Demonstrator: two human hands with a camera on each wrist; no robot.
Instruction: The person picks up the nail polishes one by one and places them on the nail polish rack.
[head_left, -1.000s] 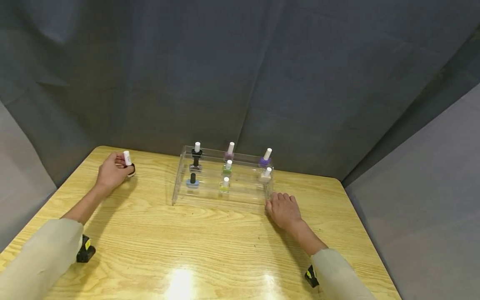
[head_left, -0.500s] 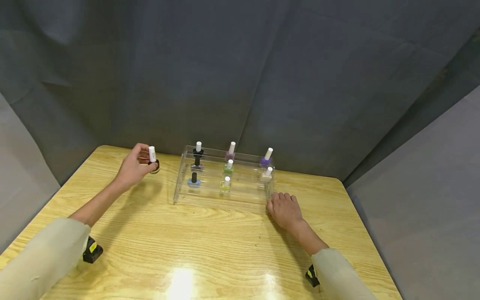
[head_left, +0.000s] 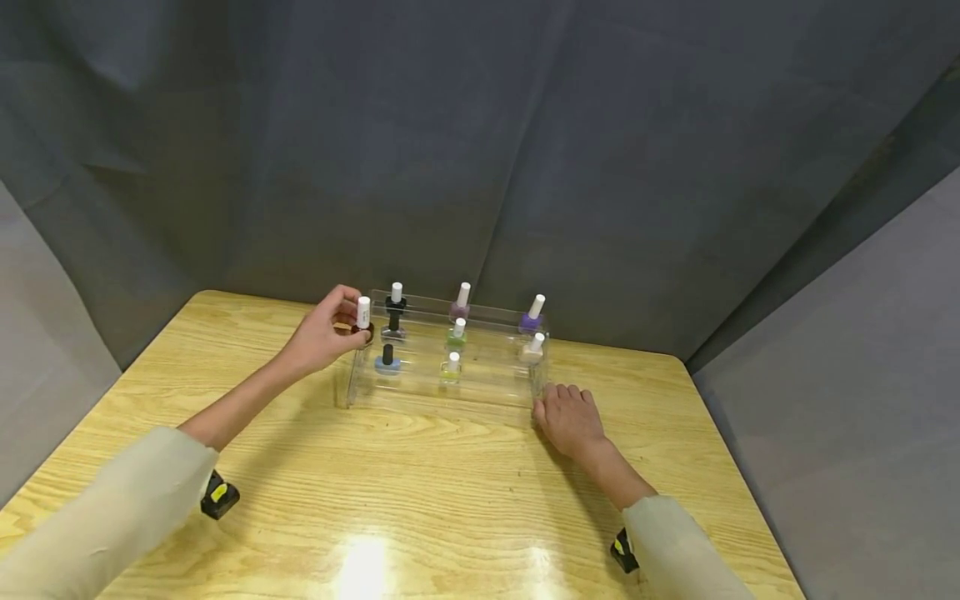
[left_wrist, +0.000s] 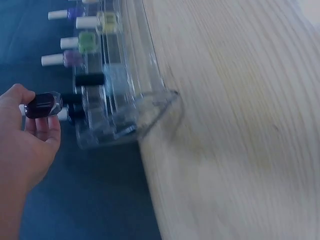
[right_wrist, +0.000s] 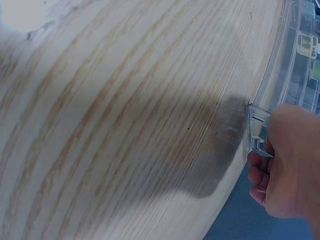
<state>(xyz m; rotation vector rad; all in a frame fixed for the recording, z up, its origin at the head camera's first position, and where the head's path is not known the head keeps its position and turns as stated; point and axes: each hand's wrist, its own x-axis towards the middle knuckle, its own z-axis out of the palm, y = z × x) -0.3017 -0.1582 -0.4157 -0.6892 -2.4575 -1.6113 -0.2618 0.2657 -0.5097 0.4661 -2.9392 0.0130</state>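
My left hand (head_left: 317, 340) pinches a dark nail polish bottle (left_wrist: 42, 105) with a white cap, upright at the left end of a clear stepped display rack (head_left: 420, 402). In the left wrist view the bottle is clear of the rack, between thumb and fingers. My right hand (head_left: 568, 421) grips the rack's right end near its front corner, fingers curled by the side wall (right_wrist: 256, 131). On the rack stand a black bottle (head_left: 396, 302), a pale purple one (head_left: 460, 310), a violet one (head_left: 531, 321), a green one (head_left: 456, 337) and a beige one (head_left: 532, 353).
Lower on the rack are a blue bottle with a black cap (head_left: 387, 363), a yellow bottle (head_left: 450, 373) and another black-capped bottle (head_left: 393, 331). The wooden table (head_left: 435, 492) ends at a dark curtain (head_left: 375, 167) behind the rack.
My left hand has carried the dark nail polish bottle rightward from the table's left side to the rack's left end. My right hand stays at the rack.
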